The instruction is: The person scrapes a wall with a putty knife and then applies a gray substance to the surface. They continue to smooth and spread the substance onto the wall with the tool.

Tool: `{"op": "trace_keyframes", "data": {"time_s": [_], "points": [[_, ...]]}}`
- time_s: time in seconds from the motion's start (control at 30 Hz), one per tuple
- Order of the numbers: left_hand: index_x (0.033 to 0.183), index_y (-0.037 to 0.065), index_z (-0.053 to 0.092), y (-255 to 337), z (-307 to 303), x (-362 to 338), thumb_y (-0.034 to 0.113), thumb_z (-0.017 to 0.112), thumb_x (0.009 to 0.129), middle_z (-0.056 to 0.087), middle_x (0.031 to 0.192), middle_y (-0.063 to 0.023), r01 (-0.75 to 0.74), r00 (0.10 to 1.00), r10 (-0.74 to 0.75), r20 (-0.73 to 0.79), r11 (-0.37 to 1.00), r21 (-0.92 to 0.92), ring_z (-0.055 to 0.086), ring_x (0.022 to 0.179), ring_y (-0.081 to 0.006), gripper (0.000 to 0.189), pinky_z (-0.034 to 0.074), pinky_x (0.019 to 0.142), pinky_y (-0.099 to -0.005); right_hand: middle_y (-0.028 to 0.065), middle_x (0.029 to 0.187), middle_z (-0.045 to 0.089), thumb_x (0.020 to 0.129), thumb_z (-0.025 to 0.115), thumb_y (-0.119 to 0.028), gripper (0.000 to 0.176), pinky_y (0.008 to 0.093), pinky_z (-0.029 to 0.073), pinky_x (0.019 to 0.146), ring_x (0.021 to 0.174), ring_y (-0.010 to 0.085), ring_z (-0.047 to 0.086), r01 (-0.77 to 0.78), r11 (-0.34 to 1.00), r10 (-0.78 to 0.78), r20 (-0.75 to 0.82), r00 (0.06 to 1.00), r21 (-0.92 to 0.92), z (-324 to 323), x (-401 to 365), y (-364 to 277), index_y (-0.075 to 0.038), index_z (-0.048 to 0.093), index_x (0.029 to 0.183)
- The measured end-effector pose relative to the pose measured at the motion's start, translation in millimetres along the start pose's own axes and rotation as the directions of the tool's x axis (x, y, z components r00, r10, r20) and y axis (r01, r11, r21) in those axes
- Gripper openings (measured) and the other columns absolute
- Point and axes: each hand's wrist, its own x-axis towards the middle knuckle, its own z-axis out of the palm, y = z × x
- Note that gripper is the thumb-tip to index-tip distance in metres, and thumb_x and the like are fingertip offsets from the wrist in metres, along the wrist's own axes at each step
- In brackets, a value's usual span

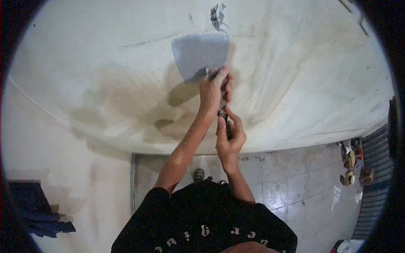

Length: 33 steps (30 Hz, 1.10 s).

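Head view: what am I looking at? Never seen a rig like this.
No machine here: a person wears one camera on the head, looking forward and down with a very wide lens, so edges curve. The black shirt at the bottom is the wearer's. Both bare hands grip a scraper: the left hand up near the wide blade, the right hand lower on the handle. The blade lies against a pale, stained wall. Wires poke out just above it. Below is a tiled floor with small things at the right.
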Motion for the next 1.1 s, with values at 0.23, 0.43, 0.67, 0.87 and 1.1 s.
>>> {"op": "trace_keyframes", "data": {"time_s": [0.23,0.43,0.67,0.87,1.1], "points": [[0.074,0.002,0.056,-8.2,-3.5,-4.2,0.027,0.057,0.093,0.048,0.053,-0.0013,0.016,1.000,-0.017,-0.011,1.000,-0.022,0.047,0.036,-0.0120,0.032,0.036,0.034,-0.0249,0.0002,0.070,0.054,0.094,0.058,-0.007,0.032,0.0200,0.034,0.054,0.062,0.0044,0.045,-0.051,0.998,0.052,0.025,0.998,-0.033,-6.0,-4.1,2.6,0.003,0.054,0.124],[0.075,0.002,0.056,-3.6,2.0,-0.7,0.025,0.059,0.092,0.048,0.053,-0.0014,0.023,1.000,-0.024,-0.014,0.999,-0.048,0.045,0.035,-0.0122,0.029,0.035,0.032,-0.0254,0.0031,0.076,0.056,0.093,0.059,-0.007,0.031,0.0225,0.038,0.061,0.069,0.0067,0.049,-0.020,0.996,0.022,0.016,1.000,-0.091,-7.3,-1.9,-5.3,0.003,0.055,0.122],[0.076,0.002,0.057,16.6,13.7,3.1,0.027,0.059,0.092,0.047,0.053,-0.0010,-0.013,1.000,0.014,0.020,0.998,-0.056,0.046,0.036,-0.0121,0.030,0.035,0.033,-0.0254,-0.0044,0.062,0.050,0.093,0.059,-0.007,0.032,0.0186,0.031,0.051,0.058,0.0024,0.042,0.013,1.000,-0.014,-0.029,0.999,-0.028,0.2,10.4,-16.8,0.004,0.055,0.123],[0.075,0.002,0.057,3.8,8.3,2.9,0.028,0.061,0.092,0.048,0.053,-0.0012,0.034,0.999,-0.035,-0.001,0.993,-0.112,0.045,0.036,-0.0114,0.031,0.035,0.034,-0.0252,0.0084,0.084,0.062,0.092,0.060,-0.005,0.030,0.0227,0.042,0.066,0.075,0.0080,0.054,-0.077,0.994,0.078,0.011,0.997,-0.082,-11.5,10.5,-24.9,0.005,0.057,0.119],[0.074,0.002,0.057,-0.7,3.1,0.1,0.027,0.060,0.092,0.048,0.052,-0.0004,0.057,0.998,-0.057,0.004,0.992,-0.113,0.044,0.035,-0.0103,0.031,0.034,0.033,-0.0239,0.0175,0.104,0.066,0.091,0.060,-0.006,0.031,0.0301,0.048,0.084,0.094,0.0173,0.063,-0.063,0.994,0.065,0.016,0.998,-0.091,-7.9,2.1,-13.1,0.006,0.056,0.120]]}}
